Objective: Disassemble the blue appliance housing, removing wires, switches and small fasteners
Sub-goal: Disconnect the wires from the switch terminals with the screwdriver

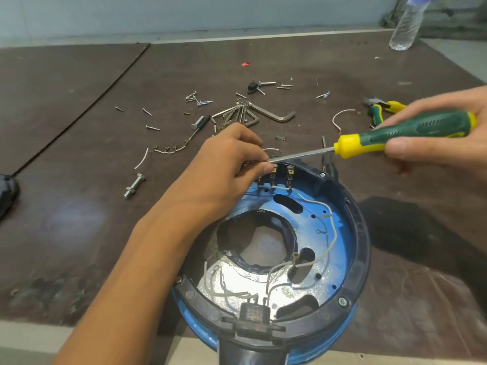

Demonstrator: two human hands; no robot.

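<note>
- I see the blue housing (342, 259) lying open side up at the table's (79, 114) near edge, right of the middle, with its black handle stub over that edge.
- My left hand (232, 159) reaches over the housing's far-left rim. Its fingers are curled, and thumb and fingertips pinch what looks like a thin wire (272, 149) at the switches (282, 175).
- The switches stand in a row inside the far rim, with a white wire (332, 227) running from them along the right inner wall.
- My right hand (453, 154), near the right edge, has its fingers wrapped round the green-and-yellow screwdriver (411, 133). The shaft points left and the tip meets the left fingertips just above the switches.
- A black terminal part (254, 316) sits at the housing's near rim, with pale wires tangled beside it.
- Toward the table's middle lie hex keys (253, 113), loose screws (200, 100), cut wire pieces (168, 150) and a bolt (134, 185).
- Pliers (379, 109) lie near the right edge, behind the screwdriver.
- A clear bottle (405, 25) stands at the far right corner.
</note>
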